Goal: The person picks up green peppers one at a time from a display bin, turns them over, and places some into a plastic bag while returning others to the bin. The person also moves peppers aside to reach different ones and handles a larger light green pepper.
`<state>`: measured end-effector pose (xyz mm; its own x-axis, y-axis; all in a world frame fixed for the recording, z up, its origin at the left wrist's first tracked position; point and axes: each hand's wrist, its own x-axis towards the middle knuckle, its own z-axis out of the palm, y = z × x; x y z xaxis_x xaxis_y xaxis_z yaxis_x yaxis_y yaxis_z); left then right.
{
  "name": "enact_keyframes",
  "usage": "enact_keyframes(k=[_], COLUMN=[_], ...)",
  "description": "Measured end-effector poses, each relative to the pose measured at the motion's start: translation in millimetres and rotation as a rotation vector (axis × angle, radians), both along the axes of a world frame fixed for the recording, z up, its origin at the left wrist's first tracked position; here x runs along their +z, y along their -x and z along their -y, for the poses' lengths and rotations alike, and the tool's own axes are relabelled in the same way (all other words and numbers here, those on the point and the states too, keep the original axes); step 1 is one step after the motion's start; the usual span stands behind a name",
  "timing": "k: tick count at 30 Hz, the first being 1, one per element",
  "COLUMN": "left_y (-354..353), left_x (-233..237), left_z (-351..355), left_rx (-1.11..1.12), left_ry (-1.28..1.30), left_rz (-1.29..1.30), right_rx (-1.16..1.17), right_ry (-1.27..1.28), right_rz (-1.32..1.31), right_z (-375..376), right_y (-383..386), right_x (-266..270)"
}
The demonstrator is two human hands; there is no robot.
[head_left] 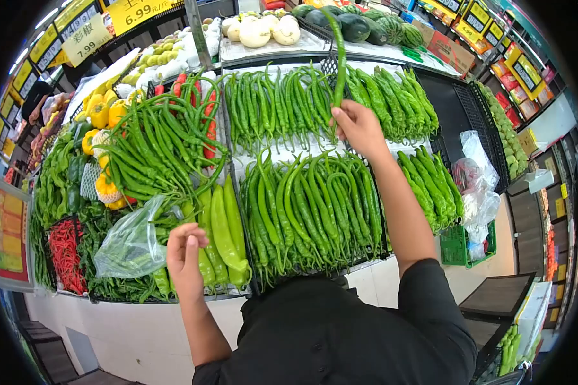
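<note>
My right hand [359, 128] is closed on the lower end of a long green chili pepper [339, 58], which stands nearly upright above the display. Below that hand, long green chili peppers lie side by side in a back row [279, 102] and a front row [308, 212]. My left hand [185, 253] hovers by the pale green peppers [221, 237], fingers loosely bent, thumb apart, nothing visible in it. Just left of it sits a clear plastic bag [131, 240]. A loose heap of long green chili peppers [157, 141] lies beyond that hand.
Wrinkled green peppers [392, 102] fill the trays to the right. Yellow bell peppers [99, 112] and small red chilies [66, 256] are at left. Watermelons [392, 29] lie at the back. A green crate [455, 247] with plastic bags [478, 186] stands at right.
</note>
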<state>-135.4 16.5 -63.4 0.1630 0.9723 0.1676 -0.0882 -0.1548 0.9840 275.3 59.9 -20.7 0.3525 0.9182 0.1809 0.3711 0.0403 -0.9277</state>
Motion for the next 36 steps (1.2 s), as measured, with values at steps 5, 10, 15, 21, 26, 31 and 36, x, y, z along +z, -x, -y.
enact_keyframes(k=[5, 10, 15, 21, 26, 31, 36], left_y=[2.8, -1.9, 0.8, -8.5, -11.7, -9.5, -9.5], left_x=[-7.7, -7.1, -13.6, -19.2, -20.4, -19.4, -21.0], left_z=[-9.8, -22.4, -28.3, -39.1, -42.1, -40.7, -39.2], left_rx=[0.030, 0.018, 0.008, -0.050, -0.074, -0.065, -0.063], left_ry=[0.055, 0.074, 0.103, 0.130, 0.133, 0.146, 0.154], left_rz=[-0.012, -0.078, -0.093, -0.076, -0.104, -0.100, -0.122], right_rx=[-0.004, 0.024, -0.157, -0.215, -0.158, -0.127, -0.083], right_ry=[0.202, 0.340, 0.378, 0.512, 0.525, 0.574, 0.576], right_rz=[0.041, -0.018, 0.022, 0.197, 0.456, 0.596, 0.694], right_z=[-84.1, -137.9, -147.8, -141.0, -145.0, -149.6, -145.9], right_y=[-30.3, -25.0, -52.9, -75.1, -83.0, -80.5, -76.1], right_x=[-42.6, -98.2, -124.5, -120.7, -141.0, -150.8, -159.0])
